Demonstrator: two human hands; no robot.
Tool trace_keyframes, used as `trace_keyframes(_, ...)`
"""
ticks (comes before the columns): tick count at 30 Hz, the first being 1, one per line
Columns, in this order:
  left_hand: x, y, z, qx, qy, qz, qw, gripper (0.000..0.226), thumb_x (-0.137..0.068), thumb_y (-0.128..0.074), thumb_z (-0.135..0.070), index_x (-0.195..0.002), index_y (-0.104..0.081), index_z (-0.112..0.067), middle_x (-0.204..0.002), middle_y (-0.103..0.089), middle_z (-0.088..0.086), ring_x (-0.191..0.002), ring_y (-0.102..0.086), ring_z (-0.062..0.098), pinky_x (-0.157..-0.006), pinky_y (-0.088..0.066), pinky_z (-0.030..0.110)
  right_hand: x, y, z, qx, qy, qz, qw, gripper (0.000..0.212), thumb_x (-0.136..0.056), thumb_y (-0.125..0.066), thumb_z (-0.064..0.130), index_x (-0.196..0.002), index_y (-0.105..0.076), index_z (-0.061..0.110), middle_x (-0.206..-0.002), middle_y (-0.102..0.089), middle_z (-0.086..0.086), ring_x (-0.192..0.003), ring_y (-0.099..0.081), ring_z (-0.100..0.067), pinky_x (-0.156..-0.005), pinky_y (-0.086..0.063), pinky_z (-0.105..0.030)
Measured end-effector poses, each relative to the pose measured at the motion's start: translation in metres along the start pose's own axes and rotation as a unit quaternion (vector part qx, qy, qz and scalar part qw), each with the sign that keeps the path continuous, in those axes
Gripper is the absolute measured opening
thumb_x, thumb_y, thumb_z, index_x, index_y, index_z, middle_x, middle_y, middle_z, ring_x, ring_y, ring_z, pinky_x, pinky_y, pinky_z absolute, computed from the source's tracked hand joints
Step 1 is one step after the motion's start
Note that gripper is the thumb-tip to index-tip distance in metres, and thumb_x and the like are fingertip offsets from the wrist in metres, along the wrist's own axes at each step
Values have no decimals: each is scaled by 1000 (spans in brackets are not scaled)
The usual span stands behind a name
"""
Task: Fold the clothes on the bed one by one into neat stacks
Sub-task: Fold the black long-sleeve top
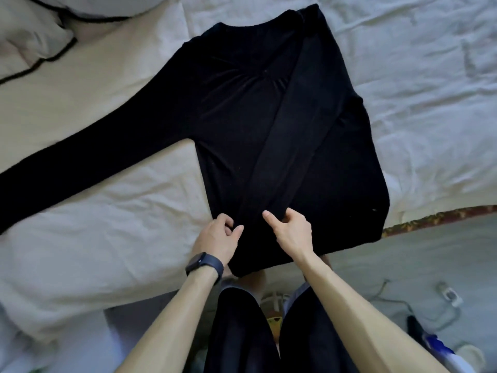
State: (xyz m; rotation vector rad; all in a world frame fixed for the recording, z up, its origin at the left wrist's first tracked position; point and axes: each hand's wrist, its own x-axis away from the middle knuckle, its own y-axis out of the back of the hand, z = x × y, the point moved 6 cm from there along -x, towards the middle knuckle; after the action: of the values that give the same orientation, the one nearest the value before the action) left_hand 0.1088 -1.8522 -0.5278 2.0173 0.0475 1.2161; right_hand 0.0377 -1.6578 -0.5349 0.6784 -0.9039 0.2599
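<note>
Black top [236, 135] flat on bed [430, 103], fold partway.
One sleeve [282, 135] folded across body; other sleeve [80, 146] lies outstretched. Left hand [217, 235] and right hand [290, 230] pinch hem [269, 254] with curled fingers. No stack visible.

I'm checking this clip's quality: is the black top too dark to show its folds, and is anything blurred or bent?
Head view: the black top reads nearly flat dark, only faint creases showing; white bedding evenly lit, no glare; wide lens bows the bed edge; floor clutter looks soft.
</note>
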Motion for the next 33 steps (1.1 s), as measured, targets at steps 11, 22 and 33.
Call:
trace_keyframes(11,0,-11,12,154,-4,127,980,28,-84,-76,-41,-92,-53,-27,-89,-64,-6,-82,-64,16,-75,-53,32,16,-16,-31,-117,-29,42,992,51,-74,-75,63,-67,-49,20,-65,-58,8,-66,-57,-12,-68,-48,-36)
trace_keyframes(22,18,-25,29,208,14,182,961,15,-92,-72,-30,-93,-60,-20,-93,-70,-1,-91,-68,20,-76,-53,28,44,-33,-72,-108,-21,87,990,13,-91,-75,32,-89,-69,21,-86,-77,4,-83,-73,-13,-77,-59,-33)
trace_keyframes(33,23,10,-15,-18,-32,-14,999,19,-92,-57,-45,-104,-48,-34,-100,-57,-16,-88,-59,11,-75,-52,34,12,36,-30,-11,-25,-73,997,42,-82,-61,68,-97,-67,29,-90,-73,11,-94,-67,-11,-93,-53,-35)
